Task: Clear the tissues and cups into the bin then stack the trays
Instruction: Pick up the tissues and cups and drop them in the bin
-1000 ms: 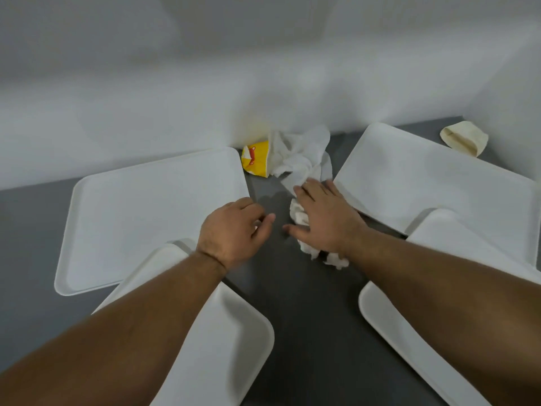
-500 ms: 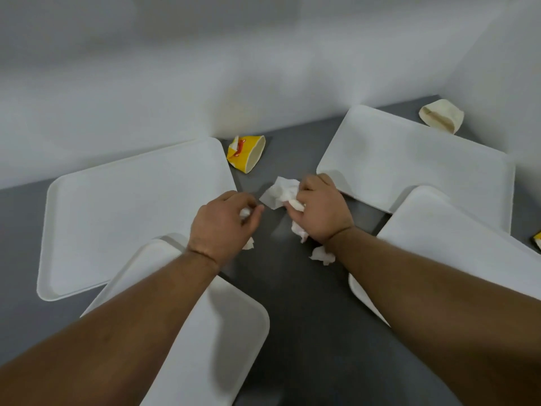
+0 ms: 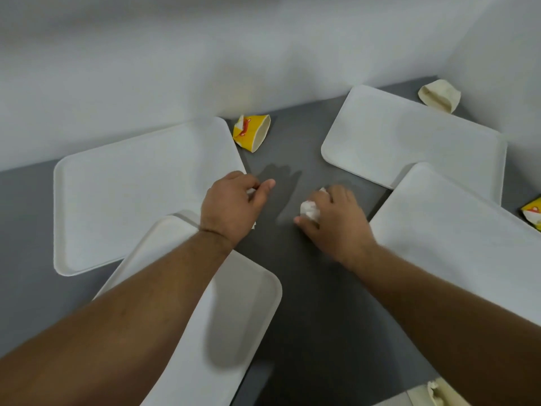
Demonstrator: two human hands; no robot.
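The light is soft and even, rather cool, and it seems to come from above, a little behind the camera. The left hand (image 3: 234, 206) throws a clear dark shadow on the grey table (image 3: 307, 288) toward 1 o'clock, and the left forearm puts a blurred shadow on the near tray (image 3: 234, 332) at 6 o'clock. The white trays show no strong glare. The wall (image 3: 146, 68) at 12 o'clock looks smeared and unsharp. Straight edges bend near the borders, from the wide lens.

- We see matt, smooth white trays (image 3: 140, 186), plastic by their look;
- a crumpled paper tissue (image 3: 310, 211);
- creased paper cups (image 3: 251, 132);
- a matt grey table (image 3: 307, 288)
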